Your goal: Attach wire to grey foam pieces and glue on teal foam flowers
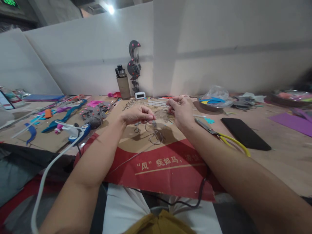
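My left hand (137, 114) is closed in a pinch over the cardboard sheet (170, 162), its fingertips on a thin grey string (156, 136) that loops down onto the cardboard. My right hand (179, 111) is also closed, pinching a small pale meshed piece (162, 113) held between both hands. What that piece is I cannot make out. Yellow-handled scissors (219, 135) lie just right of my right wrist.
A blue and white glue gun (79, 131) with its white cable lies at left among coloured foam cut-outs (65, 113). A brown bottle (123, 83), a grey foam figure (134, 66) and a small white timer (140, 95) stand by the wall. A black phone (245, 133) and a purple sheet (294, 123) lie at right.
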Demonstrator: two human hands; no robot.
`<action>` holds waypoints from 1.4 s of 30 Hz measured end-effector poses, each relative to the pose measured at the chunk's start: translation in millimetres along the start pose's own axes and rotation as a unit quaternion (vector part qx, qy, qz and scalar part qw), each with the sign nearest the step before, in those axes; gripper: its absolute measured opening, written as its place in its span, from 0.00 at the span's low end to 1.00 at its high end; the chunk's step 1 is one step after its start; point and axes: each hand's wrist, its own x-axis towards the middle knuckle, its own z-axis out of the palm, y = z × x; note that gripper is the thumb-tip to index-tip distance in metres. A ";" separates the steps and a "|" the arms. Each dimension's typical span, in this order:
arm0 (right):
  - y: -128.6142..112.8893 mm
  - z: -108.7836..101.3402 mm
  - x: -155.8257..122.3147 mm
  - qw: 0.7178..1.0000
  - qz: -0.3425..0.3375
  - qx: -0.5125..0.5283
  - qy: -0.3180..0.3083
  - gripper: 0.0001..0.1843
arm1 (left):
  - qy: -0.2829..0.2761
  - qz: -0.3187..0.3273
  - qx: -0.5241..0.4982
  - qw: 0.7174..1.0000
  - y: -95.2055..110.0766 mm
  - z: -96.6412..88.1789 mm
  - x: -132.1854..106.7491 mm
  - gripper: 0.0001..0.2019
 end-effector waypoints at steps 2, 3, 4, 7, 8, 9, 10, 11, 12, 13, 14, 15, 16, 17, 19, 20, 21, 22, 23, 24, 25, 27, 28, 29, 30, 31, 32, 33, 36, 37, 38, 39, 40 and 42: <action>4.2 -0.6 -0.4 0.999 0.034 -0.014 -0.024 0.13 | 0.014 0.021 -0.062 0.998 1.7 7.0 1.3 0.14; 6.6 -1.0 -0.2 0.998 0.050 -0.025 -0.033 0.14 | 0.027 0.039 -0.094 0.994 2.1 10.8 3.1 0.15; 8.8 -1.4 0.2 0.997 0.058 -0.040 -0.030 0.13 | 0.046 0.062 -0.125 0.989 2.1 14.7 5.6 0.14; 13.0 -2.3 1.8 0.995 0.012 -0.097 0.029 0.10 | 0.129 0.133 -0.191 0.964 0.5 24.4 15.0 0.12; 13.0 -2.3 1.7 0.992 -0.021 -0.116 0.047 0.09 | 0.162 0.143 -0.200 0.956 -0.4 26.7 18.0 0.11; 12.4 -1.9 1.0 0.988 -0.052 -0.133 0.051 0.08 | 0.194 0.145 -0.203 0.949 -1.2 28.5 20.7 0.10; 11.2 -1.0 -0.4 0.986 -0.075 -0.144 0.041 0.08 | 0.222 0.143 -0.203 0.943 -2.0 29.8 22.8 0.09; 9.7 0.2 -2.6 0.985 -0.089 -0.150 0.020 0.09 | 0.244 0.140 -0.202 0.938 -2.7 30.7 24.4 0.08; 7.9 1.8 -5.2 0.984 -0.094 -0.152 -0.006 0.10 | 0.260 0.141 -0.203 0.933 -3.2 31.4 25.6 0.08; 6.2 3.7 -8.2 0.984 -0.094 -0.150 -0.032 0.10 | 0.271 0.147 -0.205 0.929 -3.6 31.8 26.4 0.08; 4.7 5.8 -11.2 0.983 -0.091 -0.146 -0.055 0.11 | 0.278 0.154 -0.207 0.925 -3.9 32.1 27.0 0.08; 3.4 7.8 -13.9 0.983 -0.089 -0.141 -0.075 0.11 | 0.281 0.161 -0.207 0.923 -4.2 32.5 27.4 0.08; 2.3 9.7 -16.2 0.982 -0.086 -0.137 -0.094 0.11 | 0.283 0.167 -0.205 0.922 -4.6 32.8 27.7 0.08; 1.6 11.4 -18.0 0.981 -0.082 -0.134 -0.112 0.11 | 0.282 0.171 -0.200 0.923 -4.9 33.3 28.0 0.09; 0.9 13.7 -19.9 0.978 -0.072 -0.128 -0.149 0.11 | 0.276 0.175 -0.189 0.926 -5.7 34.4 28.4 0.10; 0.8 14.3 -20.2 0.976 -0.067 -0.125 -0.165 0.10 | 0.273 0.173 -0.182 0.929 -6.2 35.0 28.6 0.10; 0.6 14.6 -20.3 0.974 -0.064 -0.123 -0.178 0.10 | 0.272 0.169 -0.175 0.931 -6.7 35.6 28.8 0.10; 0.3 14.7 -20.4 0.973 -0.062 -0.121 -0.187 0.10 | 0.271 0.166 -0.169 0.933 -7.2 36.0 29.0 0.11; -0.1 14.6 -20.5 0.971 -0.059 -0.120 -0.196 0.09 | 0.271 0.166 -0.165 0.934 -7.9 36.3 29.3 0.11; -0.7 14.5 -20.8 0.970 -0.055 -0.120 -0.205 0.09 | 0.270 0.169 -0.164 0.934 -8.7 36.5 29.7 0.12; -1.6 14.3 -21.1 0.969 -0.051 -0.121 -0.211 0.09 | 0.268 0.174 -0.165 0.933 -9.6 36.5 30.3 0.13; -3.7 14.1 -22.1 0.968 -0.043 -0.128 -0.212 0.09 | 0.269 0.183 -0.166 0.931 -11.9 36.3 31.8 0.14; -4.8 14.0 -22.5 0.969 -0.038 -0.132 -0.205 0.10 | 0.273 0.184 -0.162 0.930 -13.1 36.0 32.5 0.15; -5.7 14.0 -22.7 0.970 -0.033 -0.136 -0.197 0.10 | 0.278 0.181 -0.154 0.931 -14.1 35.6 33.1 0.15; -6.4 13.9 -22.7 0.972 -0.026 -0.139 -0.189 0.10 | 0.285 0.176 -0.140 0.932 -14.8 35.0 33.4 0.15; -6.8 13.8 -22.4 0.972 -0.019 -0.143 -0.185 0.11 | 0.289 0.170 -0.116 0.935 -14.9 34.0 33.1 0.14; -7.1 13.4 -21.8 0.971 -0.011 -0.150 -0.185 0.11 | 0.292 0.162 -0.081 0.939 -14.5 32.5 32.1 0.13; -7.2 12.7 -21.0 0.969 -0.004 -0.161 -0.187 0.10 | 0.294 0.151 -0.031 0.943 -13.4 30.4 30.5 0.13; -8.0 9.4 -18.0 0.957 0.014 -0.222 -0.188 0.10 | 0.324 0.116 0.175 0.922 -7.1 20.3 22.4 0.12; -8.7 8.0 -17.0 0.950 0.011 -0.250 -0.187 0.10 | 0.353 0.115 0.241 0.897 -4.7 16.0 19.4 0.11; -9.6 6.7 -16.1 0.941 0.001 -0.280 -0.188 0.10 | 0.386 0.120 0.293 0.866 -2.3 11.9 16.5 0.09; -10.8 5.6 -15.2 0.931 -0.011 -0.311 -0.189 0.09 | 0.417 0.136 0.330 0.836 -0.2 8.4 14.0 0.08; -12.0 4.7 -14.4 0.920 -0.024 -0.339 -0.193 0.09 | 0.437 0.162 0.354 0.811 1.6 5.8 12.1 0.07; -14.4 4.0 -12.9 0.898 -0.039 -0.386 -0.207 0.09 | 0.427 0.222 0.367 0.796 4.2 4.7 10.3 0.08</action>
